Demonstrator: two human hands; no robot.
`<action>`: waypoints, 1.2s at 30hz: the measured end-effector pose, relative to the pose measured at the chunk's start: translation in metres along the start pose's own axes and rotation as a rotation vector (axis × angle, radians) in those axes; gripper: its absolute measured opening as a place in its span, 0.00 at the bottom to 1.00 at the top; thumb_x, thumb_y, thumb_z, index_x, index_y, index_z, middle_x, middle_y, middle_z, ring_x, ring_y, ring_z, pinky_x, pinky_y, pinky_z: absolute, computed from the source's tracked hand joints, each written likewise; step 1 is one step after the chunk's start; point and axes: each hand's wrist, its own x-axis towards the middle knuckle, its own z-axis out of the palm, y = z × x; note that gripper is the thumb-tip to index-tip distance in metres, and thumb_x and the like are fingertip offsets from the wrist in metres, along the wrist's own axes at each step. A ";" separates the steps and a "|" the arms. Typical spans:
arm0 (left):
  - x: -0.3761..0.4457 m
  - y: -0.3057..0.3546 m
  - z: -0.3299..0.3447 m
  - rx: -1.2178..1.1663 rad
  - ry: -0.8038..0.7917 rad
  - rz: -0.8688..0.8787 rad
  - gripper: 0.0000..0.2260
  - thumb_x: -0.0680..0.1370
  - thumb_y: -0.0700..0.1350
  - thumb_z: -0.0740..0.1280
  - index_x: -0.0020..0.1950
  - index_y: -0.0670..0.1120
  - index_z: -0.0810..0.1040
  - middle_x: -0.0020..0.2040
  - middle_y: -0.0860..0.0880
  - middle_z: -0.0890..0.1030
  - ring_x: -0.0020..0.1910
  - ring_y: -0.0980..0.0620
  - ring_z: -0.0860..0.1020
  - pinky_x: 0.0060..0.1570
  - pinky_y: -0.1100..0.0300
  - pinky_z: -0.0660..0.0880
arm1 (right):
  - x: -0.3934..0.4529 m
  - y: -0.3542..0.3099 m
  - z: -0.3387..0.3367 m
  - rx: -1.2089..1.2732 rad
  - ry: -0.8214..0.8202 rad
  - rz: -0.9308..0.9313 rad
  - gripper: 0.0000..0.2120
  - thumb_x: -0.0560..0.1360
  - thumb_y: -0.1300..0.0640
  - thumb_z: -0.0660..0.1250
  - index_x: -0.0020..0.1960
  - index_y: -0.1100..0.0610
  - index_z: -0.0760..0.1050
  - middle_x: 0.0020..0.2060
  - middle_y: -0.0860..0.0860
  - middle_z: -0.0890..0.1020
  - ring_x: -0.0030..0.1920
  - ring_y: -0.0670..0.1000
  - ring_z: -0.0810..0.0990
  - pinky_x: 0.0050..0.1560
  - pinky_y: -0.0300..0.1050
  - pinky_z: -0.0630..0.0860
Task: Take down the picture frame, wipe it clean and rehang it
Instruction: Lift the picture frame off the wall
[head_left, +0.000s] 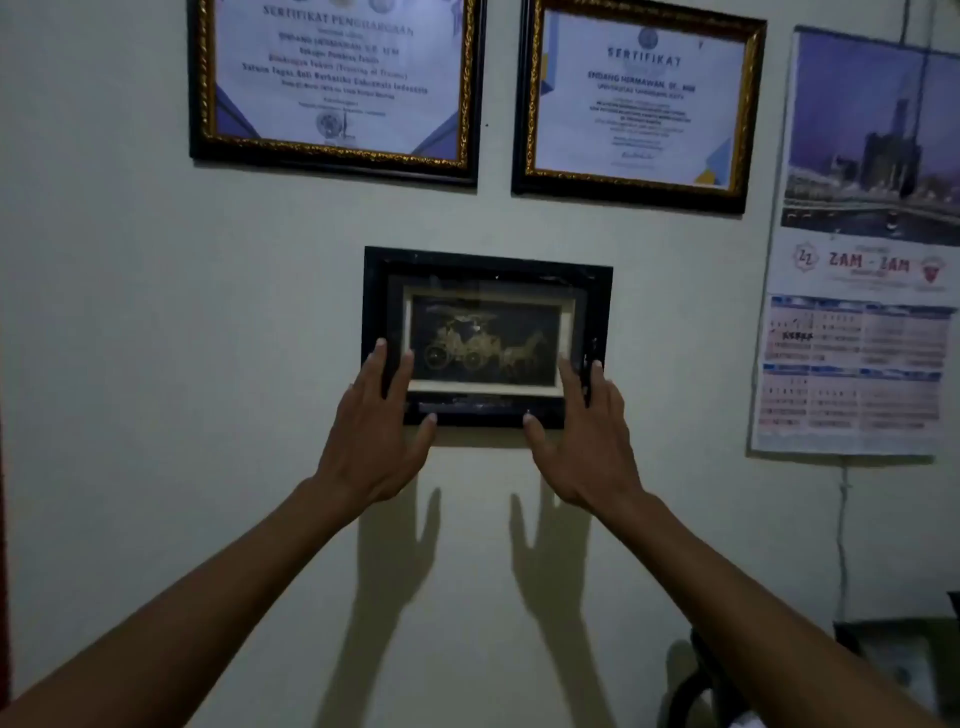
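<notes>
Head view: one small black picture frame (487, 332) hangs on the pale wall (156, 312); left hand (374, 441) and right hand (582, 441) hold its lower corners, fingers straight; two gilt certificate frames (332, 83) (636, 104) above; one calendar (857, 249) at the wall's right edge.

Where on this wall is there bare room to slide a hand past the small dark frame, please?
Bare wall runs left of the small dark frame, and a narrower strip lies between it and the calendar. Below it the wall is bare apart from the arms. Above is tight: two certificate frames hang close. The left hand and right hand cover its lower corners.
</notes>
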 end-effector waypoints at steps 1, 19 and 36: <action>0.007 0.000 0.003 0.003 0.041 0.014 0.35 0.80 0.55 0.63 0.81 0.48 0.49 0.81 0.44 0.44 0.80 0.45 0.48 0.76 0.45 0.55 | 0.007 0.006 0.001 0.024 0.028 -0.006 0.39 0.79 0.37 0.59 0.80 0.43 0.39 0.80 0.53 0.41 0.79 0.57 0.43 0.77 0.61 0.54; 0.062 -0.008 0.028 -0.020 0.102 -0.224 0.66 0.59 0.70 0.76 0.79 0.53 0.34 0.79 0.49 0.33 0.79 0.44 0.45 0.71 0.48 0.62 | 0.087 0.048 0.015 0.256 0.106 0.002 0.69 0.59 0.33 0.78 0.75 0.40 0.26 0.79 0.48 0.44 0.77 0.61 0.56 0.65 0.65 0.69; 0.080 -0.015 0.010 -0.269 0.151 -0.392 0.57 0.56 0.69 0.79 0.75 0.43 0.61 0.71 0.42 0.70 0.68 0.42 0.71 0.63 0.43 0.74 | 0.109 0.045 0.018 0.550 0.080 0.216 0.43 0.78 0.35 0.60 0.78 0.41 0.32 0.79 0.57 0.50 0.77 0.62 0.54 0.74 0.63 0.56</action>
